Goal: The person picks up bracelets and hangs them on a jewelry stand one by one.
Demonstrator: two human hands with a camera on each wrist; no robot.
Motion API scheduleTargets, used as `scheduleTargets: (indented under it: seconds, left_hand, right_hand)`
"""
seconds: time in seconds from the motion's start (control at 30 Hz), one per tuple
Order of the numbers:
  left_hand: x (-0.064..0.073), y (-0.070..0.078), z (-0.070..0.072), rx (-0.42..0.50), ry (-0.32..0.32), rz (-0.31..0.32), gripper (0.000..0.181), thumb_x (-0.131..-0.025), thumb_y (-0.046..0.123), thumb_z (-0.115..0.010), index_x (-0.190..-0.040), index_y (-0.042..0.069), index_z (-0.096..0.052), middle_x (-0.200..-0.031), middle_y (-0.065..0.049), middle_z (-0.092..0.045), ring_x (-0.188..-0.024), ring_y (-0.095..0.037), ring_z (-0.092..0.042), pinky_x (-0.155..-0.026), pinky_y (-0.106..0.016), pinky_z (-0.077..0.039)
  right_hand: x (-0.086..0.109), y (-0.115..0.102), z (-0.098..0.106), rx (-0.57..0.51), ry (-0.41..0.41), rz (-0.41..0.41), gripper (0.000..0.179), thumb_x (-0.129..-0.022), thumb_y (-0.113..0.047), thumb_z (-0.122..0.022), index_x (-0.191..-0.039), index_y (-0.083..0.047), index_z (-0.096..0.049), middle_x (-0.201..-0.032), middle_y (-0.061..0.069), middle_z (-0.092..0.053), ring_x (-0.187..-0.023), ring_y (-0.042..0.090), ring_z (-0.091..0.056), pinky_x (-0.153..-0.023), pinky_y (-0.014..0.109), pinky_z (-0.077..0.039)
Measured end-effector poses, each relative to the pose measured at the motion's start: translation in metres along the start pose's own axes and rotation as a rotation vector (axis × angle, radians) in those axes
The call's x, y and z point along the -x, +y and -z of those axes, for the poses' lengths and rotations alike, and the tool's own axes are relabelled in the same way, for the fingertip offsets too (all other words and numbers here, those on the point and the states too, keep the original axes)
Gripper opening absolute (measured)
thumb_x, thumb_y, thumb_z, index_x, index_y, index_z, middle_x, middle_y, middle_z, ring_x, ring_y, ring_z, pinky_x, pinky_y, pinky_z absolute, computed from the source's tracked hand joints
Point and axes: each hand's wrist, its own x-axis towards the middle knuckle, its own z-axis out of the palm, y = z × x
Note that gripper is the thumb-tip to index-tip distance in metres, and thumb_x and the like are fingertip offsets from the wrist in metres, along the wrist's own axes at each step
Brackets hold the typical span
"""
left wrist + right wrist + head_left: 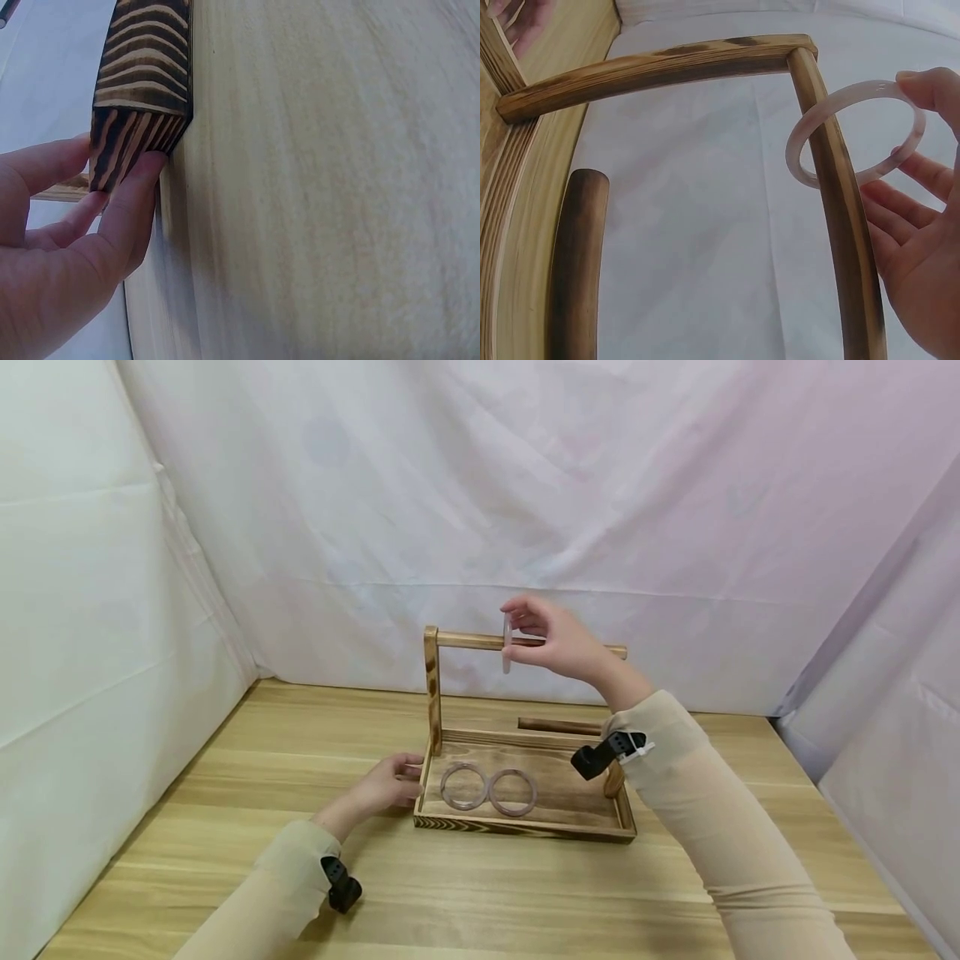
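Note:
My right hand (558,639) pinches a pale, translucent bangle (507,665) between thumb and fingertips at the top bar (468,641) of a wooden rack. In the right wrist view the top bar runs through the bangle (804,139), which my right hand (922,247) holds by its far side. Two more bangles, one on the left (464,807) and one on the right (535,793), lie flat side by side in the rack's tray (525,832). My left hand (390,783) touches the tray's left end, its thumb and fingertips against the scorched-grain wood (124,150).
A left upright (432,693) carries the top bar, whose right end is free. A shorter lower bar (558,725) runs behind the tray, partly hidden by my right sleeve (697,793). The rack stands on a wooden table (480,893); white cloth (375,527) hangs behind and at both sides.

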Motion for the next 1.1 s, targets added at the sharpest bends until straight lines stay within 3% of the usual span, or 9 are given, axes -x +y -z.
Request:
scheduleTargets:
  seconds: [0.2,0.63,1.1]
  left_hand:
    - [-0.0006,0.0004,0.0012,0.005,0.004,0.001,0.056,-0.087,-0.005,-0.052,-0.137,-0.014,-0.029,-0.129,-0.036,-0.04,-0.103,-0.034,-0.058,-0.084,-0.042,-0.056]
    - [-0.0023,0.0006,0.0031,0.007,0.016,-0.005,0.056,-0.086,-0.004,-0.052,-0.137,-0.013,-0.03,-0.129,-0.035,-0.042,-0.101,-0.029,-0.059,-0.084,-0.042,-0.056]
    - [-0.0036,0.0004,0.0025,0.005,0.017,0.0,0.057,-0.087,-0.004,-0.053,-0.138,-0.011,-0.03,-0.13,-0.034,-0.041,-0.102,-0.03,-0.059,-0.085,-0.042,-0.056]
  right_hand:
    - [-0.0029,-0.001,-0.0008,0.059,-0.008,0.007,0.056,-0.085,-0.012,-0.067,-0.135,-0.004,-0.043,-0.129,0.015,-0.05,-0.122,0.028,-0.048,-0.108,0.044,-0.039]
    - [-0.0035,0.0009,-0.0015,0.077,-0.045,0.013,0.059,-0.086,-0.013,-0.066,-0.138,-0.004,-0.04,-0.14,0.014,-0.041,-0.128,0.028,-0.043,-0.107,0.044,-0.04]
    - [-0.0068,0.0002,-0.0055,0.127,-0.04,-0.008,0.061,-0.083,-0.02,-0.07,-0.137,-0.007,-0.044,-0.134,0.009,-0.047,-0.127,0.024,-0.045,-0.102,0.041,-0.046]
